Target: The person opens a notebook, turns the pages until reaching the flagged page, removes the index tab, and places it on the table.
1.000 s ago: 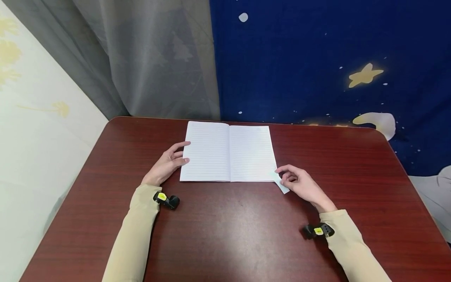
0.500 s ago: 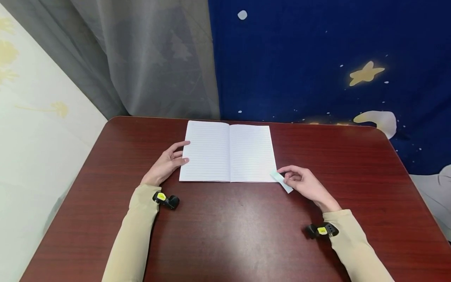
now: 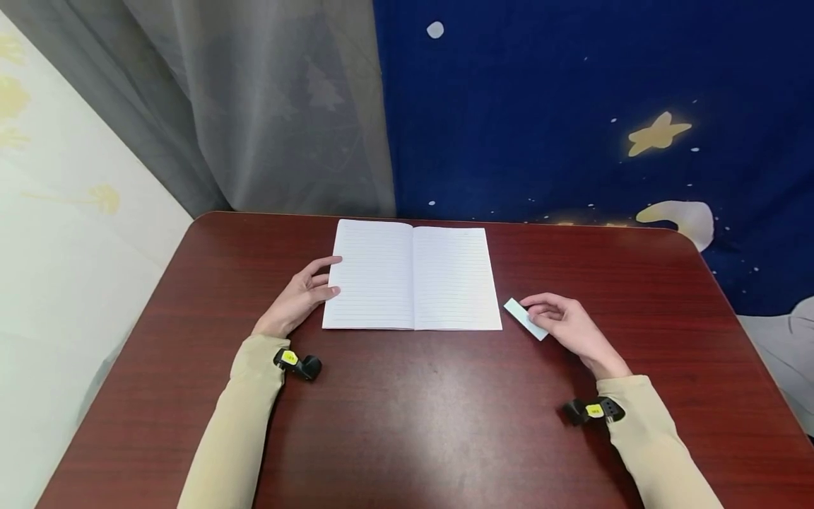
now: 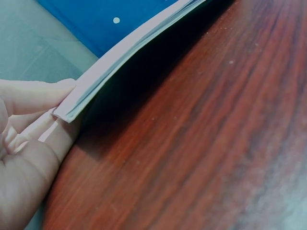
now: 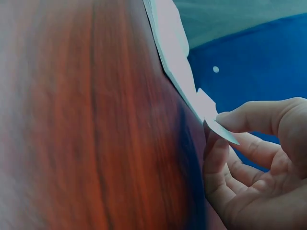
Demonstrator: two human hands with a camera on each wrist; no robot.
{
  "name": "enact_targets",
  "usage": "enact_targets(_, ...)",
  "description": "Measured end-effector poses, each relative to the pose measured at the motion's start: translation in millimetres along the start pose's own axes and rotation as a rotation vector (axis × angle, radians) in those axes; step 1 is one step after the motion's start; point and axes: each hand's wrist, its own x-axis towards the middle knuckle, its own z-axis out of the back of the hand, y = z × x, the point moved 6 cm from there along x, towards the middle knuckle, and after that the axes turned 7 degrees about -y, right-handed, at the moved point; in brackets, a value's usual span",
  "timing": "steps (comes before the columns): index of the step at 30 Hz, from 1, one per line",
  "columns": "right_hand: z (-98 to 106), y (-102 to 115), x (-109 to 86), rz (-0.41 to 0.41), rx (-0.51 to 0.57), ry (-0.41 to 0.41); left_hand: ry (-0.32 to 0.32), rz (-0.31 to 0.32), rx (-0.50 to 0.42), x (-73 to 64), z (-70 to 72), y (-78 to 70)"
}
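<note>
An open notebook [image 3: 451, 279] with blank ruled pages lies near the far side of the table. My left hand [image 3: 294, 302] grips its left edge, thumb and a finger showing on the page. The left wrist view shows that edge of the notebook [image 4: 112, 72] raised off the tabletop, pinched between the fingers. To the right of the notebook, my right hand [image 3: 572, 325] pinches a pale blue paper strip [image 3: 523, 316] between thumb and fingers, apart from the pages. In the right wrist view the strip [image 5: 221, 132] appears slightly bent.
Both things are on or over a dark red wooden table [image 3: 407, 417] with rounded far corners. A grey curtain [image 3: 286, 106] and a blue cloth with stars [image 3: 540, 106] hang behind it. Each sleeve carries a small black wrist camera [image 3: 299, 363].
My right hand has drawn the pale blue strip off the notebook's lower right corner, rightward and slightly away. The left hand has kept its hold on the notebook.
</note>
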Motion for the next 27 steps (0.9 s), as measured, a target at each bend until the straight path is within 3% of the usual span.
enact_targets(10,30.8,-13.5,13.1,-0.022,-0.103,-0.096,-0.006,-0.007,0.025,-1.3,-2.0,-2.4)
enact_targets(21,58.6,-26.4,28.8,-0.043,-0.14,-0.21,0.0,0.005,0.066,0.1,-4.1,-5.9)
enact_targets(27,64.7,-27.4,33.5,-0.058,-0.214,-0.227,-0.017,0.017,0.213,0.1,-2.7,-10.1)
